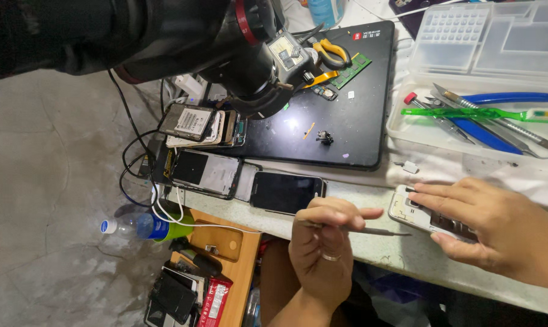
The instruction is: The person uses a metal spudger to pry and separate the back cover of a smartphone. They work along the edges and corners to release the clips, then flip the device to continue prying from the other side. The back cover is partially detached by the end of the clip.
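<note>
My left hand, a ring on one finger, grips a thin metal pry tool whose tip points right toward an opened white phone at the near edge of the bench. My right hand lies flat on that phone and pins it down, fingers pointing left; most of the phone is hidden under them. The tool tip is just short of the phone's lower left corner.
A black phone and a stripped phone lie left of my hands, behind them a stack of phones. A black mat holds a green circuit board and small parts under a microscope. A clear tray holds pliers and tweezers.
</note>
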